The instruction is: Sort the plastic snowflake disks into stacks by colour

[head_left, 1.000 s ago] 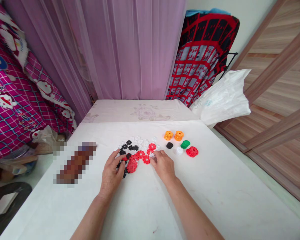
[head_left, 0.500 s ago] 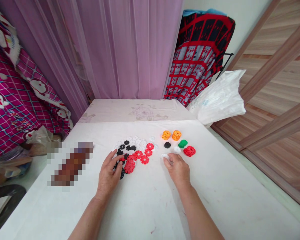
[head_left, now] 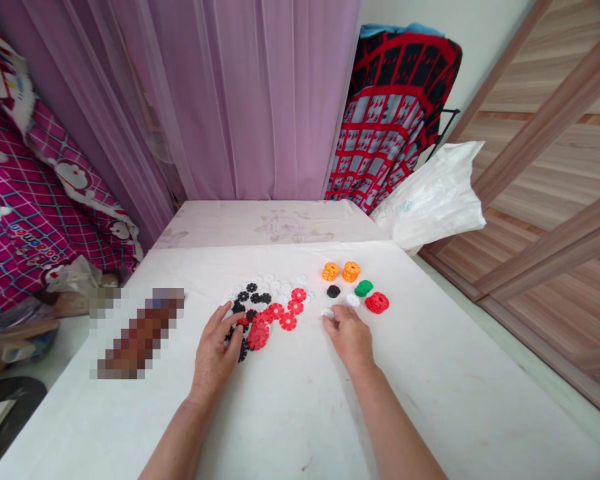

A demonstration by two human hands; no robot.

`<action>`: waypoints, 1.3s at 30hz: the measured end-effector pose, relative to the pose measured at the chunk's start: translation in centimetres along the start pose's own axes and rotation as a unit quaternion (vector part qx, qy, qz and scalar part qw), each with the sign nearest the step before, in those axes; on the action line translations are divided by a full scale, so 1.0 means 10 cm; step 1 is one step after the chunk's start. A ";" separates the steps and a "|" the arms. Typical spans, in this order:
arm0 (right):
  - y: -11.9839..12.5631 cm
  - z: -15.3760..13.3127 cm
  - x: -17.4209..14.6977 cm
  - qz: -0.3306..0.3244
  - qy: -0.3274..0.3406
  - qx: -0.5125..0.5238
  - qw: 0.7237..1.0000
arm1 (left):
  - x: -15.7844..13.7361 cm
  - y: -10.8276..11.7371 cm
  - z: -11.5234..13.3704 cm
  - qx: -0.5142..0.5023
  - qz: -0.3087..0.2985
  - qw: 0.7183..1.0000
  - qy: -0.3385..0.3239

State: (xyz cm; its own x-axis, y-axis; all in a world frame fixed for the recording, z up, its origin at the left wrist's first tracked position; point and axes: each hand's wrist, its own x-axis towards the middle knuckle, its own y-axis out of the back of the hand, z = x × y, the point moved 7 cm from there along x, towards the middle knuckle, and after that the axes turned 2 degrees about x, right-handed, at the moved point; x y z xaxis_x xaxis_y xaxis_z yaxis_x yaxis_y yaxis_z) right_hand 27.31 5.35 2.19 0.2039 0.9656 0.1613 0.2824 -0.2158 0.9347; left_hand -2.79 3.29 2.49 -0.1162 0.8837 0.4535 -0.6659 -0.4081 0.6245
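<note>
My left hand (head_left: 216, 353) lies at the left side of a loose pile of notched plastic snowflake discs, its fingers apart and touching the black discs (head_left: 238, 307). Red discs (head_left: 258, 333) spread just right of those fingertips, and white discs (head_left: 275, 287) lie behind them. In my right hand (head_left: 351, 339), thumb and fingers pinch a white snowflake disc (head_left: 327, 312) low over the table; whether more than one is held I cannot tell. Beyond that hand are a small black stack (head_left: 333, 291), a white stack (head_left: 353, 300), a green stack (head_left: 364, 288) and a red stack (head_left: 377, 303).
Two orange stacks (head_left: 351, 271) stand farthest back on the white-covered table (head_left: 280, 413). A blurred-out brown object (head_left: 140, 333) lies at the left. Behind the table's right corner is a white plastic bag (head_left: 435, 200); a purple curtain (head_left: 260, 100) hangs at the back.
The view has shifted slightly. Both hands stay in nearly the same places, the right still pinching the white disc and the left resting at the pile.
</note>
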 end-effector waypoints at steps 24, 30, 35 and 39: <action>0.06 -0.66 0.09 0.016 0.152 0.002 0.988 | 0.02 0.03 -0.03 0.012 0.024 1.000 0.003; 0.13 -0.62 0.33 -0.054 0.162 -0.058 0.984 | 0.02 0.03 -0.01 0.022 0.027 0.999 -0.014; 0.03 -0.73 0.37 -0.083 0.155 -0.105 0.979 | 0.02 0.03 -0.01 0.021 0.026 0.999 -0.010; -0.03 -0.81 0.39 -0.081 0.165 -0.102 0.978 | 0.02 0.03 -0.01 0.021 0.021 1.000 -0.006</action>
State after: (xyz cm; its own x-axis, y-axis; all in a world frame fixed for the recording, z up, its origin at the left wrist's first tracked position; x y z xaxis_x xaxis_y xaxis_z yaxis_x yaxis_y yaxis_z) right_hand 20.48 10.38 5.07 -0.1506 0.9862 0.0683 0.0870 -0.0556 0.9947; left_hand -3.05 3.39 2.71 -0.1354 0.8627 0.4872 -0.6287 -0.4549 0.6307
